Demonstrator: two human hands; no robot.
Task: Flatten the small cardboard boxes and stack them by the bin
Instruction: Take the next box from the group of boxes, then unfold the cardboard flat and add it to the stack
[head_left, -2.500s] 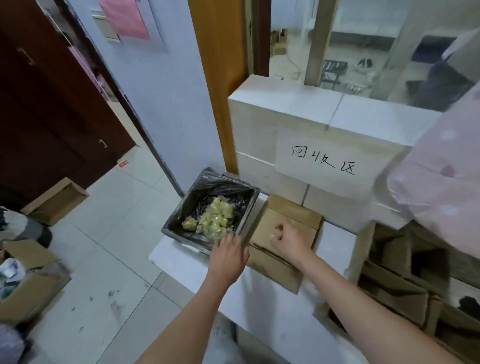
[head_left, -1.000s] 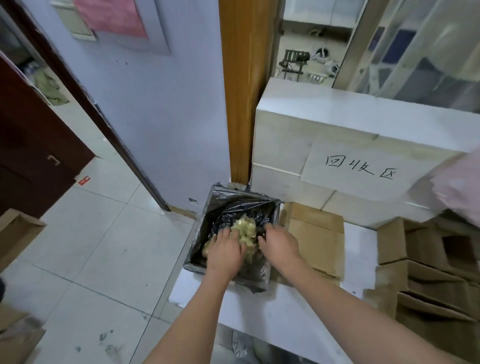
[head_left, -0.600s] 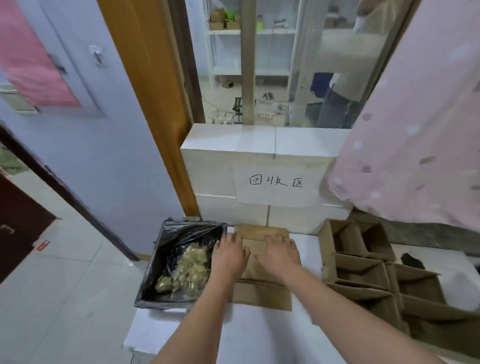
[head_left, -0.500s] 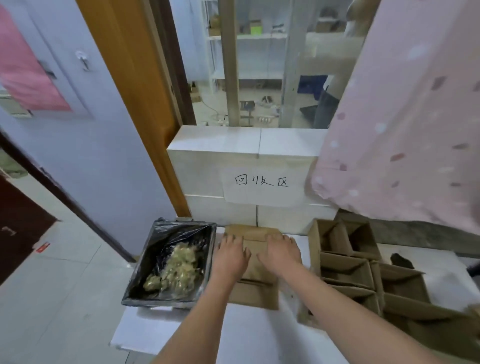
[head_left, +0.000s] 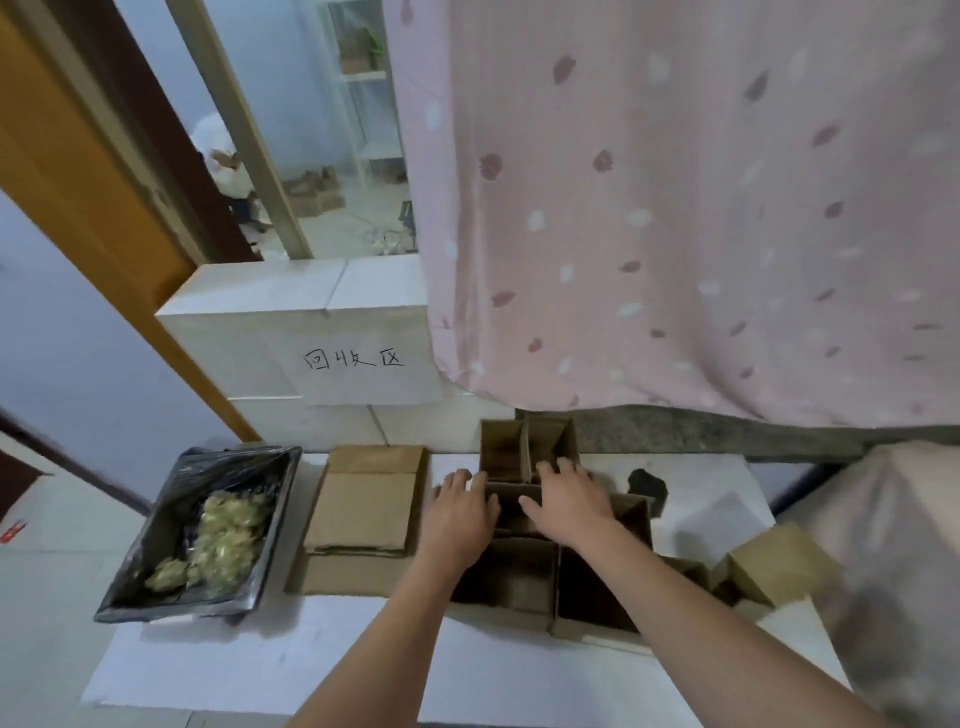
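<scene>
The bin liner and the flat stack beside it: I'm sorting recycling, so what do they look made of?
Bin liner: thin black plastic film, apparently; glossy, crinkled highlights. Flat stack: plain brown cardboard, matte, with visible fold lines and layered edges.

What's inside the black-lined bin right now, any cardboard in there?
The bin holds a heap of yellowish crumpled scraps on its black liner; no cardboard shows. Whatever lies under the heap is covered. The flattened boxes lie beside it, on the table.

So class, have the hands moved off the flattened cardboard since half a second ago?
Yes. Both hands, left and right, have shifted right, away from the bin, off the flattened cardboard onto the open boxes.
</scene>
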